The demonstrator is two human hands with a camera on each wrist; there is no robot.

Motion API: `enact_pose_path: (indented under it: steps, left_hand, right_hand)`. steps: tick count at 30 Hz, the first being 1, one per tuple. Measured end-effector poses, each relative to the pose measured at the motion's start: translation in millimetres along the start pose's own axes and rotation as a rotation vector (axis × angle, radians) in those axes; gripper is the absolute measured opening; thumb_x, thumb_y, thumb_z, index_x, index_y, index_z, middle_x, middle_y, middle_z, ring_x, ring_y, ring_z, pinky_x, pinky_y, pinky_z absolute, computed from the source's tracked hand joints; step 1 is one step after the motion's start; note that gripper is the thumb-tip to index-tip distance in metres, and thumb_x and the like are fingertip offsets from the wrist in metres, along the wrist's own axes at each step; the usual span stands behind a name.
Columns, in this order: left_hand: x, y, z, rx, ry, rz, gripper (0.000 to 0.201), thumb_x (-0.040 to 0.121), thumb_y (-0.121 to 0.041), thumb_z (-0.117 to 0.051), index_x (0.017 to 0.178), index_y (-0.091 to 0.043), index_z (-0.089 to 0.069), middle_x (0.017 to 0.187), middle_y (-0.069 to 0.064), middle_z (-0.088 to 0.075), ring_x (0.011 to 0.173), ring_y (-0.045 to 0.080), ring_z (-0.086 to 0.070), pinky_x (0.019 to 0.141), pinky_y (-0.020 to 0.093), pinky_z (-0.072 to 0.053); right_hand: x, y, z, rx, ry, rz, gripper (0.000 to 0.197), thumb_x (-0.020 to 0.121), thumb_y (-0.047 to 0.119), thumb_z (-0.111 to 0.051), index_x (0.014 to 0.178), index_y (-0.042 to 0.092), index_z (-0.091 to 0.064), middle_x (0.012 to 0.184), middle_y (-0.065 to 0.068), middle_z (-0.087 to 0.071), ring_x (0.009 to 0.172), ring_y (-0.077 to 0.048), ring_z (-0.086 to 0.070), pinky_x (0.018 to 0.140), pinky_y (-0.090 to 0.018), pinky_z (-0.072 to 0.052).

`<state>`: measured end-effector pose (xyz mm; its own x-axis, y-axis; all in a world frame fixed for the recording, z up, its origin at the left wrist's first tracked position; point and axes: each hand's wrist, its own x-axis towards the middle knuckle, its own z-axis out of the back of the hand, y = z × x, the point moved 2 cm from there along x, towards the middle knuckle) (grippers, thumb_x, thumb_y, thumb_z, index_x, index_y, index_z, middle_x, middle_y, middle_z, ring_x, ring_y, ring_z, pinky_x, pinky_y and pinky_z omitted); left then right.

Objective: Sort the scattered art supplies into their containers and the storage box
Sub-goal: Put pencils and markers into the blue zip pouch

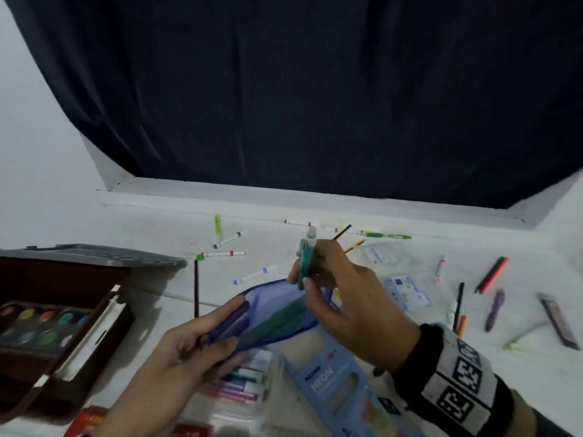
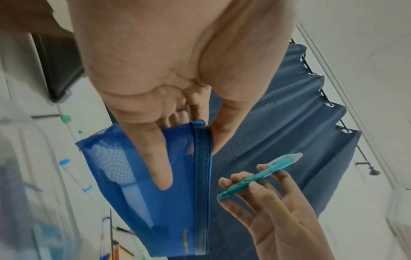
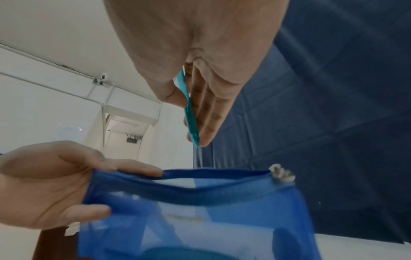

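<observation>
The right hand (image 1: 353,298) pinched a teal pen (image 1: 306,261) between thumb and fingertips, tip down, just above the open mouth of a blue mesh pouch (image 1: 277,313). The left hand (image 1: 189,351) gripped the pouch's near end, thumb on one wall and fingers on the other, keeping the zip edge spread. The pen looked light, rigid and smooth-barrelled, likely slippery, so a hold at mid-barrel seemed best. The pouch was soft, thin, see-through netting with a stiffer stitched rim (image 3: 213,173); it would sag unless held by that rim. Beyond the right hand, slim markers and pencils (image 1: 490,275) lay scattered on the white bench (image 1: 142,222). Left of the left hand sat a hard watercolour box (image 1: 47,326)
</observation>
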<state>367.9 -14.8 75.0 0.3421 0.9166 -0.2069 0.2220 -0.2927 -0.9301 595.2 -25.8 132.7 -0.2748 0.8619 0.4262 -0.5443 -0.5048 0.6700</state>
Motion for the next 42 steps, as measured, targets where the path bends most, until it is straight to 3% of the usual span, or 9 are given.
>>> enact_pose_path:
  steps: [2,6,9,14,23,30,33,36,42]
  left_hand:
    - [-5,7,-18,-0.002,0.045,0.013,0.092,0.029,-0.037,-0.103,0.115,-0.019,-0.076,0.124,0.006,-0.071,0.116,0.02,-0.067,0.089,0.039,-0.057]
    - [-19,15,-57,-0.059,0.129,0.074,0.05,0.069,-0.005,-0.076,0.119,-0.013,-0.074,0.124,0.004,-0.071,0.112,0.021,-0.069,0.084,0.035,-0.06]
    - [-30,24,-78,-0.051,0.183,0.078,0.053,0.06,-0.004,-0.071,0.11,-0.022,-0.078,0.119,0.002,-0.073,0.107,0.019,-0.071,0.073,0.028,-0.06]
    - [-44,35,-97,-0.052,0.249,0.166,0.052,0.083,0.012,-0.054,0.127,-0.011,-0.067,0.127,0.002,-0.069,0.114,0.023,-0.068,0.09,0.037,-0.057]
    - [-41,43,-117,-0.031,0.302,0.264,0.052,0.087,0.016,-0.048,0.126,-0.011,-0.067,0.127,0.003,-0.07,0.115,0.022,-0.068,0.093,0.04,-0.055]
    - [-5,30,-114,-0.023,0.306,0.292,0.05,0.092,0.016,-0.044,0.124,-0.013,-0.069,0.126,0.0,-0.07,0.115,0.018,-0.068,0.082,0.033,-0.061]
    - [10,24,-115,-0.034,0.345,0.291,0.049,0.091,0.015,-0.048,0.124,-0.014,-0.069,0.127,-0.001,-0.07,0.115,0.016,-0.067,0.082,0.034,-0.061]
    - [24,23,-120,-0.038,0.345,0.263,0.048,0.092,0.015,-0.046,0.123,-0.013,-0.07,0.127,-0.001,-0.07,0.114,0.018,-0.068,0.083,0.034,-0.061]
    - [36,29,-140,-0.069,0.343,0.23,0.048,0.093,0.014,-0.044,0.126,-0.013,-0.067,0.126,0.001,-0.07,0.114,0.019,-0.068,0.089,0.039,-0.057]
  right_hand:
    - [-26,0,4,-0.069,0.035,-0.02,0.024,0.102,0.021,-0.046,0.123,0.031,-0.041,0.11,0.012,-0.062,0.093,-0.007,-0.062,0.075,-0.036,-0.052]
    - [-73,-7,11,-0.247,0.078,-0.036,0.034,0.101,0.018,-0.046,0.131,0.032,-0.039,0.115,0.003,-0.061,0.096,-0.017,-0.059,0.078,-0.038,-0.049]
    - [-104,-8,19,-0.341,0.121,-0.065,0.036,0.101,0.022,-0.044,0.136,0.033,-0.04,0.117,0.0,-0.061,0.097,-0.02,-0.056,0.079,-0.038,-0.048]
    - [-143,-6,25,-0.529,0.236,-0.125,0.037,0.095,0.024,-0.045,0.129,0.034,-0.057,0.109,0.001,-0.067,0.097,-0.022,-0.062,0.078,-0.038,-0.052]
    - [-160,-17,28,-0.769,0.328,-0.363,0.019,0.092,0.018,-0.053,0.104,0.017,-0.068,0.103,-0.005,-0.062,0.096,-0.028,-0.061,0.076,-0.034,-0.044]
    - [-146,-2,49,-0.378,-0.329,-0.237,0.019,0.093,0.012,-0.061,0.107,0.021,-0.07,0.091,0.01,-0.066,0.078,-0.004,-0.062,0.07,-0.016,-0.05]
    - [-144,2,69,-0.18,-0.611,-0.271,0.02,0.09,0.01,-0.061,0.102,0.024,-0.071,0.086,0.012,-0.067,0.072,-0.013,-0.068,0.064,-0.027,-0.054]
    - [-149,-17,93,-0.179,-0.713,-0.36,0.026,0.089,0.002,-0.062,0.098,0.025,-0.07,0.083,0.008,-0.067,0.069,-0.018,-0.069,0.064,-0.034,-0.055]
    - [-188,-74,143,-0.398,-0.702,-0.593,0.017,0.089,0.005,-0.064,0.094,0.02,-0.068,0.085,0.006,-0.068,0.076,-0.007,-0.064,0.062,-0.021,-0.051]
